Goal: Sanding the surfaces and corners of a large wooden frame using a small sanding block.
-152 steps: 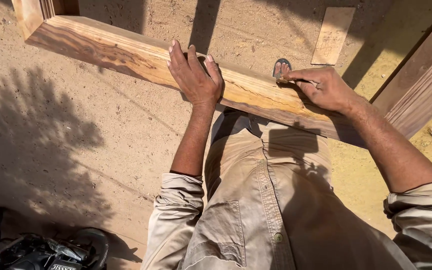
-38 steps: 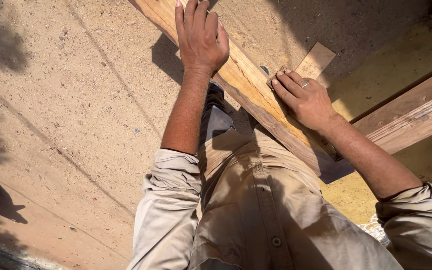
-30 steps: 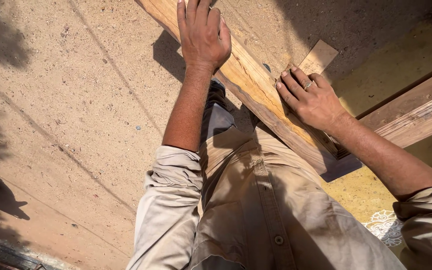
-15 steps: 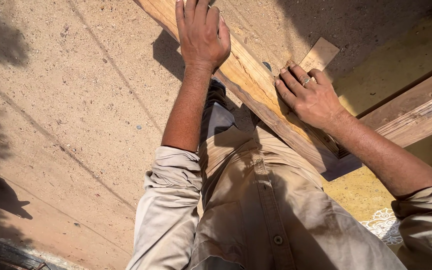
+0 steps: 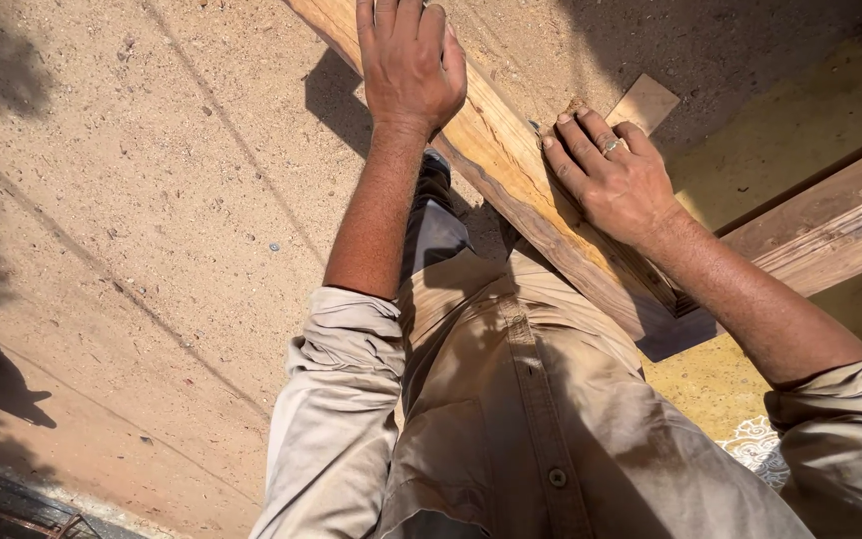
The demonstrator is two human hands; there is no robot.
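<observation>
A long wooden beam (image 5: 496, 165) with dark grain runs from the top centre down to the right, across my thighs. My left hand (image 5: 409, 60) lies flat on its upper part, palm down, fingers close together, holding nothing. Lower on the beam, my right hand (image 5: 611, 180), a ring on one finger, presses down with its fingers spread flat. A small brown abrasive piece (image 5: 573, 106) shows just beyond its fingertips, pinned under them against the wood.
A thin flat wood offcut (image 5: 644, 103) lies on the ground past my right hand. A second heavy timber (image 5: 830, 230) meets the beam at the right. Sandy ground (image 5: 152, 200) lies left, a yellow floor (image 5: 800, 110) right. Dark metal objects (image 5: 2, 499) sit bottom left.
My right hand has slid a little up along the beam with the brown piece under its fingers. My left hand stays flat on the beam's upper part.
</observation>
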